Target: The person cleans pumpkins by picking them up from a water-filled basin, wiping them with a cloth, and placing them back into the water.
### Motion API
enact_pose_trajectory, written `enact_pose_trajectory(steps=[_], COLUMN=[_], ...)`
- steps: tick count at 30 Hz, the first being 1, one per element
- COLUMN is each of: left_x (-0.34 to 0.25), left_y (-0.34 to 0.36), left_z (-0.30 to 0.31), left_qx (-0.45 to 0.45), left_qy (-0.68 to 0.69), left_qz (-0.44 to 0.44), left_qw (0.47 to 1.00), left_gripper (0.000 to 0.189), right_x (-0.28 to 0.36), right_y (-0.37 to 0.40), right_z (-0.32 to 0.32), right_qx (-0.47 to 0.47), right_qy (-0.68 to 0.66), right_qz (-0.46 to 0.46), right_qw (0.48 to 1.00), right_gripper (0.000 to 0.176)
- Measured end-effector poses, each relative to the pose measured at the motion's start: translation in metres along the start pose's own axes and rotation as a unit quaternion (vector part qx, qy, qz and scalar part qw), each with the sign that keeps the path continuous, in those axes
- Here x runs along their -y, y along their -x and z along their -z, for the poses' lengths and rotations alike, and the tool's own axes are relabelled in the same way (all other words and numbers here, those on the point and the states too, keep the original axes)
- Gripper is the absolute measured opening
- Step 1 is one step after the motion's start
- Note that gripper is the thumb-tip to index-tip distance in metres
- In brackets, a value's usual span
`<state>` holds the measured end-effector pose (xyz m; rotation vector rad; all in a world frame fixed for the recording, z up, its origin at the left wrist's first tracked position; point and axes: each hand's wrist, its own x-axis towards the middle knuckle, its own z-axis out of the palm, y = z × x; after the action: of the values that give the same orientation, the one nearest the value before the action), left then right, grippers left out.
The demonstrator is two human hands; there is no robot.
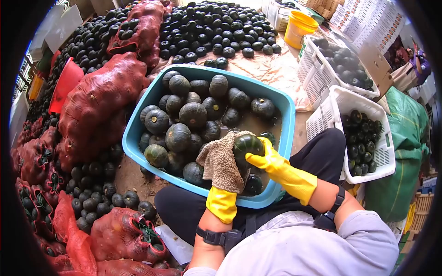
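My right hand (271, 162), in a yellow rubber glove, grips a dark green kabocha squash (247, 149) above the near side of a blue tub (288, 119). A brown terry cloth (221, 164) covers my left hand, whose yellow glove cuff (222, 205) shows below it. The cloth presses against the squash's left side, and the fingers of my left hand are hidden beneath it. Many dark kabocha squashes (193, 115), some dusty, sit piled in the tub's left and middle. Murky brown water (258, 126) shows on the right.
White crates of squashes (390, 152) stand at the right, near a green sack (400, 152). Red mesh sacks (101, 96) and loose squashes crowd the left. Behind the tub, more squashes (216, 32) lie on a pale sheet, with a yellow bucket (300, 30) beside them.
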<state>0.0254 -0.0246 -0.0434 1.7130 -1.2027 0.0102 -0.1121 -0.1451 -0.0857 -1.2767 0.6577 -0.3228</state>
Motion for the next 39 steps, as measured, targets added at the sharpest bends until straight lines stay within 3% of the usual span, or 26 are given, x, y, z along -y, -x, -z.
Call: enact_pose_trajectory(steps=[2,3,4,5,7,9,10,11,12,13,14,15,17,18,19,20,23,26,27,29,30,32,35,36,37,39], left_x=[-0.003,0.001,0.006,0.013,0.023,0.031,0.034,0.040,0.048,0.052,0.035,0.029,0.036,0.025,0.045,0.053,0.038,0.044,0.042,0.040,0.039,0.040,0.036,0.045,0.037,0.023], left_y=[0.005,0.003,0.002,0.001,-0.001,-0.002,-0.002,0.000,0.003,0.003,-0.005,-0.009,-0.007,-0.019,-0.010,-0.009,-0.019,-0.017,-0.018,-0.022,-0.021,-0.016,-0.018,-0.009,-0.011,-0.022], left_z=[0.006,0.011,0.015,0.021,0.030,0.039,0.041,0.039,0.034,0.032,0.035,0.038,0.035,0.040,0.030,0.028,0.028,0.016,0.015,0.018,0.019,0.018,0.013,0.008,0.007,0.010], left_qx=[-0.034,-0.047,-0.115,-0.151,-0.239,-0.321,-0.363,-0.358,-0.354,-0.351,-0.355,-0.348,-0.332,-0.360,-0.348,-0.338,-0.354,-0.343,-0.342,-0.333,-0.328,-0.314,-0.321,-0.284,-0.293,-0.314], left_qy=[0.033,0.225,0.408,0.679,0.652,0.616,0.596,0.597,0.598,0.600,0.598,0.600,0.624,0.590,0.626,0.632,0.602,0.625,0.621,0.608,0.598,0.592,0.562,0.540,0.535,0.523], left_qz=[-0.013,0.122,0.242,0.452,0.447,0.439,0.434,0.430,0.426,0.421,0.428,0.432,0.412,0.450,0.418,0.417,0.448,0.425,0.431,0.442,0.448,0.455,0.455,0.431,0.450,0.480], left_qw=[0.999,0.966,0.873,0.558,0.564,0.570,0.570,0.575,0.579,0.583,0.578,0.576,0.575,0.566,0.559,0.559,0.558,0.558,0.558,0.570,0.578,0.586,0.612,0.665,0.652,0.631], left_gripper=[0.045,0.032,0.022,0.018,0.023,0.028,0.031,0.032,0.033,0.034,0.031,0.031,0.032,0.032,0.033,0.034,0.029,0.029,0.029,0.031,0.033,0.034,0.031,0.027,0.026,0.023], right_x=[-0.028,-0.025,-0.022,-0.018,0.004,0.041,0.060,0.079,0.098,0.130,0.163,0.165,0.131,0.110,0.084,0.055,-0.035,-0.054,-0.038,0.014,0.019,-0.008,-0.085,-0.090,-0.071,-0.034], right_y=[0.004,0.007,0.026,0.039,0.037,-0.005,-0.047,-0.089,-0.131,-0.149,-0.165,-0.182,-0.193,-0.187,-0.175,-0.158,-0.108,-0.100,-0.107,-0.118,-0.118,-0.106,-0.127,-0.121,-0.110,-0.087], right_z=[0.016,0.013,0.012,0.010,0.009,0.003,0.000,-0.003,-0.006,-0.024,-0.043,-0.044,-0.038,-0.035,-0.034,-0.031,-0.039,-0.043,-0.040,-0.044,-0.052,-0.056,-0.048,-0.040,-0.041,-0.045], right_qx=[0.096,0.144,0.098,0.055,0.045,0.065,0.149,0.139,0.037,0.134,0.198,0.207,0.200,0.176,0.147,0.126,0.022,-0.011,0.048,0.249,0.265,0.123,-0.030,-0.006,0.015,0.006], right_qy=[-0.076,-0.113,-0.163,-0.148,-0.065,-0.027,0.119,0.388,0.522,0.086,-0.381,-0.402,-0.091,0.225,0.458,0.564,0.668,0.679,0.647,0.732,0.766,0.763,0.746,0.739,0.730,0.579], right_qz=[0.006,0.010,-0.092,-0.145,-0.254,-0.264,-0.080,0.171,0.354,0.294,0.225,0.219,0.177,0.158,0.136,0.099,0.069,0.071,0.009,-0.113,-0.139,-0.084,0.020,0.062,0.106,0.045], right_qw=[0.992,0.983,0.977,0.977,0.964,0.962,0.978,0.895,0.775,0.942,0.875,0.865,0.959,0.945,0.866,0.810,0.740,0.731,0.761,0.624,0.570,0.629,0.665,0.671,0.675,0.814], right_gripper=[0.073,0.071,0.075,0.079,0.078,0.077,0.071,0.066,0.061,0.056,0.052,0.055,0.061,0.064,0.068,0.071,0.080,0.090,0.099,0.099,0.099,0.074,0.046,0.051,0.057,0.071])
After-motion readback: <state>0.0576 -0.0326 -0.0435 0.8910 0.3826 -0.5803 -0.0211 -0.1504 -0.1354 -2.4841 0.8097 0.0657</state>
